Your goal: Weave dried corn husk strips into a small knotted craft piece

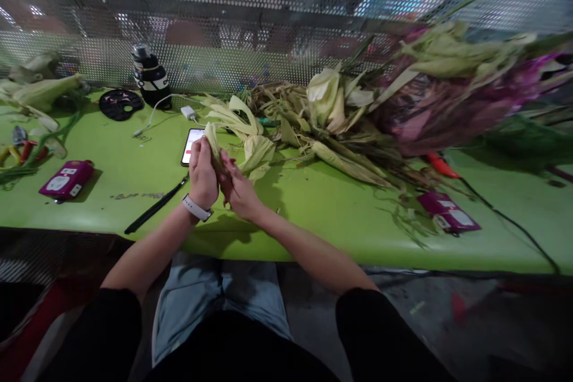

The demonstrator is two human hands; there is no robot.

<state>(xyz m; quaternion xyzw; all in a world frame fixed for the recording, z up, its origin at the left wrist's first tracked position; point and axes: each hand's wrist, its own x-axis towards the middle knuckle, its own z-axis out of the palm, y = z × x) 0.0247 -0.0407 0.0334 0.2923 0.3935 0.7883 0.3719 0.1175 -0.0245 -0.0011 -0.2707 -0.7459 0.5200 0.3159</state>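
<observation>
Over the green table [286, 215], both my hands close around a pale green bundle of corn husk [213, 140]. My left hand [203, 174], with a white watch band on its wrist, wraps the bundle from the left. From the right, my right hand [239, 191] presses against its lower part with curled fingers. The lower end of the bundle is hidden between my palms. Loose corn husks [259, 152] lie just beyond my right hand. A phone [190, 146] with a lit screen and a black wrist strap [156, 206] lie by my left hand.
A heap of husks [331, 101] and a pink plastic bag [430, 101] fill the right back. A dark bottle [151, 77], purple boxes [67, 180], pliers [20, 137] and an orange-handled corded tool [441, 165] stand or lie around. Perforated metal sheet [268, 30] closes the back.
</observation>
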